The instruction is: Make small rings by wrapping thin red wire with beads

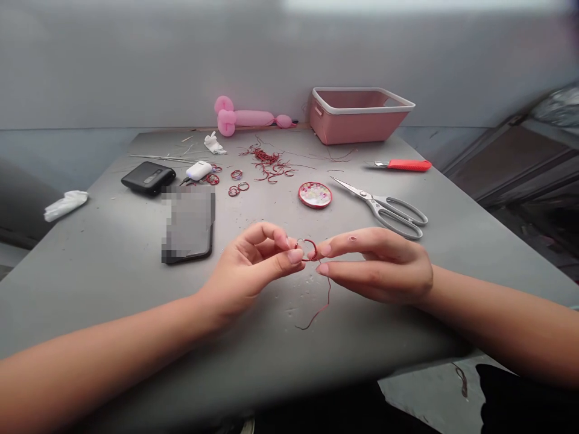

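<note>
Above the near half of the table, my left hand (251, 259) pinches a small ring (315, 246) between thumb and index finger. Red thread or thin cord wraps part of the ring, while a section at its upper left looks bare and silvery. My right hand (380, 262) is at the ring's right side, its fingertips drawn together around the start of a loose red thread (329, 289). The thread's tail dangles below in a curve. Exactly how the right fingertips grip it is partly hidden.
Beyond my hands lie red thread scraps (266, 158), wrapped rings (237, 188), a round dish of beads (315, 194), scissors (384, 208) and a red cutter (409, 165). A phone (190, 223), black case (148, 177), white earbud case (199, 170), pink balloon (253, 118) and pink basket (357, 125) surround them.
</note>
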`<action>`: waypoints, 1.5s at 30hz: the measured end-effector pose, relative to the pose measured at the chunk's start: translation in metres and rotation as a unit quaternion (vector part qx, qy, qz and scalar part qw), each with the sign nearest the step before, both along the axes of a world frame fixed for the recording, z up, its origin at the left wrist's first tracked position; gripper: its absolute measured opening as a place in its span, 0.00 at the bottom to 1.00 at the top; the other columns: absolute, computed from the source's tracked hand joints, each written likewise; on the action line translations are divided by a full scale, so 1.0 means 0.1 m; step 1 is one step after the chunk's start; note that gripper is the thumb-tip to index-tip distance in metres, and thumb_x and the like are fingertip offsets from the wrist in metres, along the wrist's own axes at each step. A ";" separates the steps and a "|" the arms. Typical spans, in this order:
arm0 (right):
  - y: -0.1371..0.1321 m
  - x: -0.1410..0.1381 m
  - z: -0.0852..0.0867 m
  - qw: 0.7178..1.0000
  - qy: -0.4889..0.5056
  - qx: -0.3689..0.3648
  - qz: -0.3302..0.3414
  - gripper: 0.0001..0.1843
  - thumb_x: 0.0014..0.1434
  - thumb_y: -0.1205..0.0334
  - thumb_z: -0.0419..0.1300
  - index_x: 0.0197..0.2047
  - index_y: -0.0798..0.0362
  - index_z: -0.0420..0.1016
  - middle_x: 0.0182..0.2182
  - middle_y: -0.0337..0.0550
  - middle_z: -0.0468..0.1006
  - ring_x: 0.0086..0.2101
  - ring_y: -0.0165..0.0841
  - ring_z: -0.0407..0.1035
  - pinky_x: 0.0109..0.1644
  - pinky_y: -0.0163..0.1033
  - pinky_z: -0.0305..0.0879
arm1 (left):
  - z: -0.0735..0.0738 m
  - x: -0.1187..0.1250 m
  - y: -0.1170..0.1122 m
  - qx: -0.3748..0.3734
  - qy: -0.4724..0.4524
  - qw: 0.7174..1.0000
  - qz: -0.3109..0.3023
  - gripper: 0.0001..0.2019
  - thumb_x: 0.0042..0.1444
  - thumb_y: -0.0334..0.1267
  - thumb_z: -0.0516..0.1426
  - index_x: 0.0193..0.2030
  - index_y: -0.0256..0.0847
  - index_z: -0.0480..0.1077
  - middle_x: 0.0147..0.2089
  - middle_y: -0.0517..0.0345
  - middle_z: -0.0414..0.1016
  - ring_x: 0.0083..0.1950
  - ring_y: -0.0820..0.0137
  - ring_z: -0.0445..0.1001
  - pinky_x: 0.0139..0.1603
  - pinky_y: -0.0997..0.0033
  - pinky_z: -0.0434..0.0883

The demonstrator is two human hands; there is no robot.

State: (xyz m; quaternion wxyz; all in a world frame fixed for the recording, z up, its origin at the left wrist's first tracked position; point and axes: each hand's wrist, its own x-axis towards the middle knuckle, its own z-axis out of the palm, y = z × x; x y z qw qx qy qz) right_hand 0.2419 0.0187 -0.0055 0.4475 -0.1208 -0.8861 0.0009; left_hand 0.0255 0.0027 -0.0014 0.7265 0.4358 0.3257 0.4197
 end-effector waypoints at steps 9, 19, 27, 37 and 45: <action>-0.02 -0.03 -0.04 0.999 0.029 -0.019 -0.029 0.15 0.54 0.80 0.65 0.42 0.56 0.77 0.35 0.48 0.80 0.33 0.30 0.77 0.37 0.33 0.79 | -0.13 -0.03 0.09 0.516 0.262 0.813 0.065 0.09 0.59 0.29 0.60 0.45 0.39 0.76 0.42 0.52 0.75 0.43 0.70 0.76 0.47 0.68 0.76; 0.02 -0.08 0.06 0.923 -0.002 -0.385 -0.014 0.09 0.65 0.62 0.57 0.33 0.54 0.73 0.33 0.42 0.72 0.33 0.28 0.69 0.37 0.36 0.69 | -0.12 -0.04 0.07 0.522 0.311 0.793 0.049 0.05 0.60 0.27 0.58 0.40 0.38 0.75 0.35 0.55 0.77 0.38 0.71 0.75 0.42 0.71 0.74; -0.04 -0.12 0.04 0.889 0.053 -0.451 -0.055 0.09 0.62 0.57 0.63 0.36 0.53 0.72 0.31 0.39 0.74 0.31 0.27 0.70 0.31 0.33 0.69 | -0.02 -0.01 -0.01 0.466 0.303 0.830 0.045 0.04 0.57 0.27 0.58 0.32 0.37 0.72 0.30 0.57 0.78 0.33 0.72 0.75 0.38 0.70 0.72; -0.20 -0.12 0.15 0.992 -0.012 -0.087 -0.095 0.12 0.58 0.77 0.61 0.43 0.54 0.76 0.36 0.49 0.80 0.36 0.32 0.76 0.39 0.38 0.77 | -0.02 0.01 -0.04 0.524 0.249 0.810 0.091 0.04 0.57 0.25 0.60 0.36 0.37 0.73 0.31 0.56 0.81 0.31 0.73 0.77 0.38 0.69 0.75; -0.26 -0.16 0.07 0.985 -0.011 -0.111 -0.133 0.11 0.60 0.80 0.54 0.40 0.54 0.70 0.31 0.43 0.73 0.32 0.29 0.68 0.36 0.36 0.71 | -0.01 0.03 -0.02 0.700 0.316 0.624 0.142 0.06 0.55 0.23 0.61 0.36 0.35 0.71 0.30 0.54 0.79 0.30 0.70 0.74 0.36 0.67 0.76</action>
